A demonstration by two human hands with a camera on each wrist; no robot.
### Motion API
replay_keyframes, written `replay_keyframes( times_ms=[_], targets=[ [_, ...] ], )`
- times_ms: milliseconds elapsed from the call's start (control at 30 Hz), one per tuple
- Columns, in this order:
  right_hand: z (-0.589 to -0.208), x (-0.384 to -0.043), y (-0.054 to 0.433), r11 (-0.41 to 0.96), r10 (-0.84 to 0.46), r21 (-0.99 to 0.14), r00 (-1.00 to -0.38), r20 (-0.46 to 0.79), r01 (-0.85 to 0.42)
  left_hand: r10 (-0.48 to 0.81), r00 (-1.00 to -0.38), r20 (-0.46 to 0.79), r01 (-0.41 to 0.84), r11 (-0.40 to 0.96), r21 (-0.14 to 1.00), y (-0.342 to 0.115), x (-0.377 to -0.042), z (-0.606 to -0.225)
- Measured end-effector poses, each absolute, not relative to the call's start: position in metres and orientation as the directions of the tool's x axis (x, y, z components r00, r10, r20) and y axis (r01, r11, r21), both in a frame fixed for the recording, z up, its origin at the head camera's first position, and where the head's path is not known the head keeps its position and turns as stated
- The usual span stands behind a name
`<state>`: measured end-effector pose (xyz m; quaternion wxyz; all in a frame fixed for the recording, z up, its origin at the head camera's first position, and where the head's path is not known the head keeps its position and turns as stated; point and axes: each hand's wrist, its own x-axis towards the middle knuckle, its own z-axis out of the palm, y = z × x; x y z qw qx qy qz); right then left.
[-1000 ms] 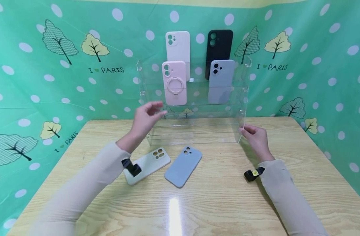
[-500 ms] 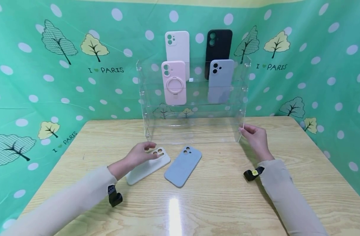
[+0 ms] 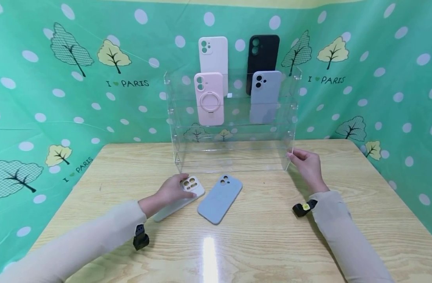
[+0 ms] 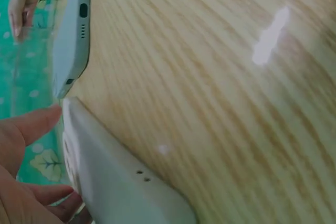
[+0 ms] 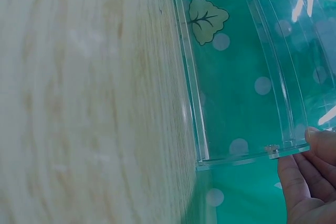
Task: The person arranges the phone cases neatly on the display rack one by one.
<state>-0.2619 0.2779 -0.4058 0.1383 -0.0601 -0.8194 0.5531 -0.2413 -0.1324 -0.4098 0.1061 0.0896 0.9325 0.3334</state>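
Observation:
My left hand point(image 3: 172, 190) spans the camera end of a white phone case point(image 3: 180, 207), thumb at its near edge and fingers at the far edge. The case lies on the wooden table; in the left wrist view the same white case point(image 4: 121, 182) is seen along its side. Just right of it lies a blue-grey phone case point(image 3: 220, 199), apart from both hands. My right hand point(image 3: 308, 167) pinches the right side panel of the clear acrylic display rack point(image 3: 233, 159); the right wrist view has thumb and fingers on either side of that panel.
On the rack's upper tiers stand a white case point(image 3: 213, 55), a black case point(image 3: 263, 53), a pink case with a ring point(image 3: 209, 114) and a light blue case point(image 3: 266, 96). A green patterned cloth point(image 3: 131, 106) hangs behind the wooden table point(image 3: 265, 243).
My left hand has come down from the rack's left side to the white phone case and closed on its camera end. The right hand keeps its place on the rack.

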Motion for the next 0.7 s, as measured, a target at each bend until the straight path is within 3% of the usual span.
replay_keyframes(
  times_ms=[167, 700],
  targets=[
    [-0.406, -0.263, 0.278, 0.385, 0.254, -0.922, -0.954, 0.157, -0.05, 0.234, -0.968, -0.094, 0.142, 0.813, 0.565, -0.129, -0.239, -0.413],
    [-0.408, -0.264, 0.279, 0.396, 0.253, -0.917, -0.954, 0.161, -0.049, 0.318, -0.947, -0.04, 0.261, 0.838, 0.48, -0.124, -0.24, -0.4]
  ],
)
